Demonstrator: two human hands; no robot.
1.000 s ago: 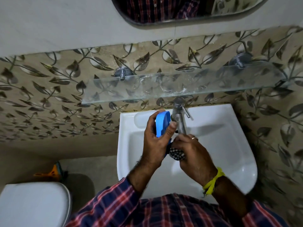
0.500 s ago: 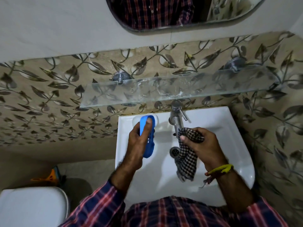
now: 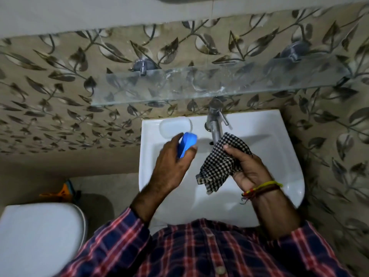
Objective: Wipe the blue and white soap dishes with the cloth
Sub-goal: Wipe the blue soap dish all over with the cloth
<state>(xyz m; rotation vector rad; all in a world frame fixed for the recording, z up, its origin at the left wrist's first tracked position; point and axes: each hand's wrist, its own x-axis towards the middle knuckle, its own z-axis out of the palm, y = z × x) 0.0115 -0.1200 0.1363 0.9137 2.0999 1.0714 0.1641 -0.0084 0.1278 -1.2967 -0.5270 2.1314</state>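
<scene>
My left hand [image 3: 171, 160] grips the blue soap dish [image 3: 186, 143] on edge above the left side of the white sink [image 3: 279, 156]. The white soap dish [image 3: 174, 125] lies flat on the sink's back left corner, just beyond the blue one. My right hand [image 3: 246, 164] holds the black-and-white checked cloth [image 3: 219, 166], which hangs loose over the basin under the tap, apart from the blue dish.
A chrome tap [image 3: 215, 122] stands at the sink's back centre. A glass shelf [image 3: 209, 82] juts from the leaf-patterned wall above it. A white toilet lid [image 3: 38, 238] sits at the lower left, with an orange object [image 3: 63, 191] on the floor behind it.
The cloth was pressed against the blue dish a second ago; my hands have since parted. My left hand carried the blue dish left and back toward the white dish; the cloth now hangs loose.
</scene>
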